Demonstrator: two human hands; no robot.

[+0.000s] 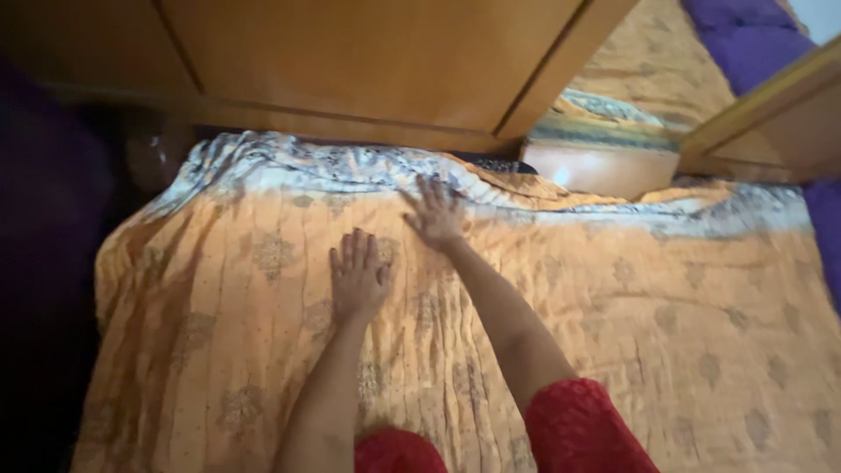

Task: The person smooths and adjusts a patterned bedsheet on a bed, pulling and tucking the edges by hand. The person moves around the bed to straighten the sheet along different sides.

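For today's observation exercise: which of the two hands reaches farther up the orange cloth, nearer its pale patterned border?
The right hand: its spread fingertips touch the pale border, while the left hand lies flat lower on the orange cloth.

No packages, labels, signs or screens visible anywhere in the head view.
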